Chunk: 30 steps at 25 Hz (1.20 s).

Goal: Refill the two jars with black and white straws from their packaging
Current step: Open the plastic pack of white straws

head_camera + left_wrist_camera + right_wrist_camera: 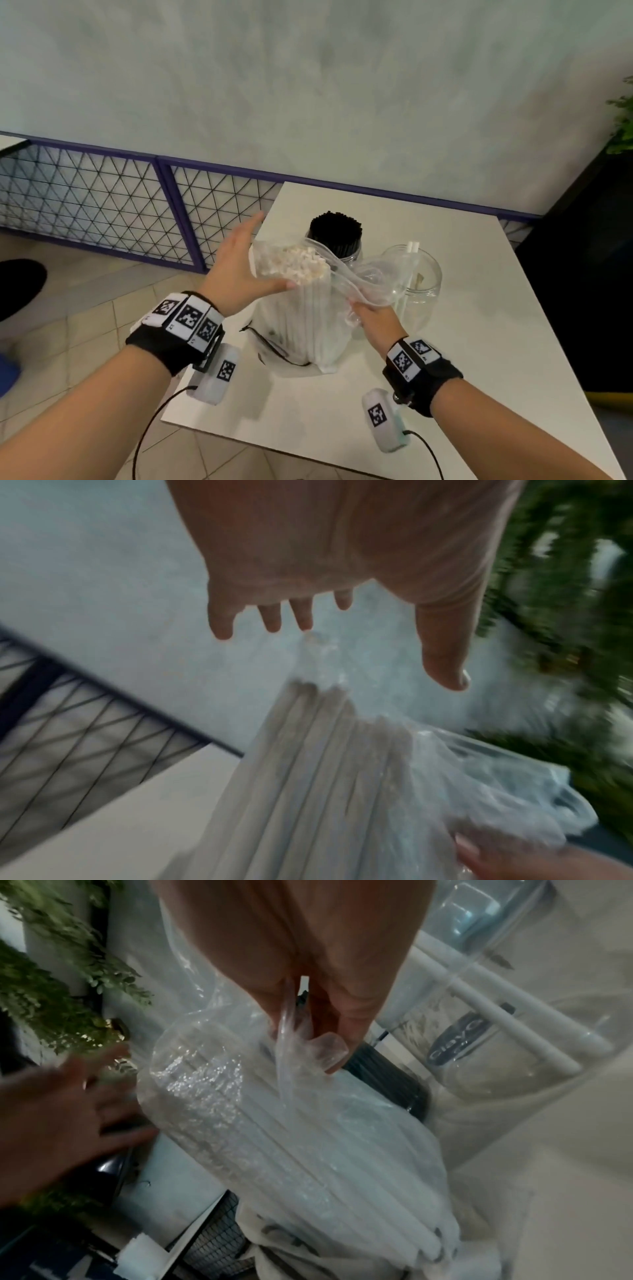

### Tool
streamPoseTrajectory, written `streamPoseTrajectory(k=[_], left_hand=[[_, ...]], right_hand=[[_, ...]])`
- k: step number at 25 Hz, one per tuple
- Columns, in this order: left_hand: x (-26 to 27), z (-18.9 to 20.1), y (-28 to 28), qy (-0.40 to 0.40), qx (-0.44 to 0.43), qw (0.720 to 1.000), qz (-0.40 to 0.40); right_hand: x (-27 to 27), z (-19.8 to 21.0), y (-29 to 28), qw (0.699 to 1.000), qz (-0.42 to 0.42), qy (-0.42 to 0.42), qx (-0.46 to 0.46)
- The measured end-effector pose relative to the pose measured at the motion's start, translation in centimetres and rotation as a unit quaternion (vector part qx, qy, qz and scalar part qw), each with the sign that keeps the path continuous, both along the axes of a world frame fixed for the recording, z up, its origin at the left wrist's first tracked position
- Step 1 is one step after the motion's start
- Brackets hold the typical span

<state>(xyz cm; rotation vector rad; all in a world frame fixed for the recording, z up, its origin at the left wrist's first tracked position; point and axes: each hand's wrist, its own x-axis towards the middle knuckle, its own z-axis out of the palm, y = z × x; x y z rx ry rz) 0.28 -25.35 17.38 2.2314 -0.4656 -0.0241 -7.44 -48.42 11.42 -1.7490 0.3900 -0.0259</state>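
Observation:
A clear plastic bag of white straws (301, 315) stands upright on the white table (479, 342). My left hand (255, 255) is open beside the bag's top, fingers straight, thumb touching the plastic near the straw ends. My right hand (359, 306) pinches the bag's loose open flap and pulls it to the right. Behind the bag a jar packed with black straws (335, 236) stands next to a clear jar (416, 274) holding a white straw or two. The right wrist view shows the pinch (318, 1042) on the bag (274, 1123); the left wrist view shows the open left hand (342, 642).
A purple-framed wire mesh railing (102, 202) runs behind the table at the left. A green plant (621, 116) stands at the far right beside a dark surface. The table's left edge drops to a tiled floor (102, 298). A dark shoe (17, 287) lies at the left.

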Motion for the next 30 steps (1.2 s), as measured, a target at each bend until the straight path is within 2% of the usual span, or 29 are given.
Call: streamPoseTrajectory(k=[2, 3, 5, 6, 8, 11, 15, 17, 18, 20, 22, 23, 25, 26, 28, 30], left_hand=[[-0.2, 2.3, -1.6, -0.101, 0.121, 0.985, -0.066], [0.1, 2.4, -2.4, -0.129, 0.2, 0.966, -0.103], [0.8, 1.3, -3.6, -0.149, 0.328, 0.92, -0.153], [1.1, 0.3, -4.0, -0.14, 0.363, 0.907, -0.162], [1.4, -1.5, -4.3, -0.137, 0.379, 0.901, -0.162], [1.5, -2.6, -4.1, -0.184, 0.364, 0.899, -0.162], [1.6, -3.0, -3.8, -0.205, 0.351, 0.898, -0.169], [1.5, -3.0, -3.9, -0.209, 0.354, 0.894, -0.176], [1.5, -3.0, -3.9, -0.21, 0.356, 0.894, -0.177], [1.6, -3.1, -4.0, -0.21, 0.354, 0.894, -0.175], [1.8, -3.2, -3.9, -0.211, 0.35, 0.896, -0.174], [1.8, -3.2, -3.9, -0.212, 0.351, 0.895, -0.175], [1.8, -3.2, -4.0, -0.211, 0.351, 0.895, -0.178], [1.7, -3.2, -4.1, -0.211, 0.352, 0.894, -0.179], [1.7, -3.2, -4.2, -0.21, 0.354, 0.894, -0.178], [1.6, -3.2, -4.1, -0.207, 0.351, 0.896, -0.177]], right_hand=[[0.3, -0.3, -0.1, 0.999, 0.029, -0.022, -0.033], [0.2, -0.6, -0.1, 0.997, 0.044, -0.036, -0.043], [-0.2, -1.2, -0.2, 0.997, 0.043, -0.046, -0.041], [-0.6, -1.5, -0.4, 0.998, 0.029, -0.034, -0.042], [-1.5, -2.3, -1.1, 0.999, -0.002, -0.003, -0.054], [-3.7, -4.0, -2.8, 0.995, -0.035, 0.043, -0.085], [-7.6, -7.1, -5.5, 0.986, -0.044, 0.125, -0.104], [-8.9, -7.3, -6.6, 0.981, -0.037, 0.16, -0.108], [-9.1, -6.8, -7.2, 0.979, -0.06, 0.153, -0.118], [-9.3, -4.6, -8.0, 0.968, -0.177, 0.075, -0.161], [-9.1, -0.8, -8.0, 0.922, -0.288, -0.078, -0.247], [-8.8, 1.2, -7.6, 0.891, -0.292, -0.165, -0.305], [-7.6, 4.1, -6.0, 0.833, -0.2, -0.285, -0.43], [-6.7, 4.9, -5.1, 0.816, -0.136, -0.295, -0.479], [-4.5, 5.8, -4.1, 0.798, -0.023, -0.246, -0.55], [-2.7, 5.5, -3.8, 0.796, 0.068, -0.152, -0.582]])
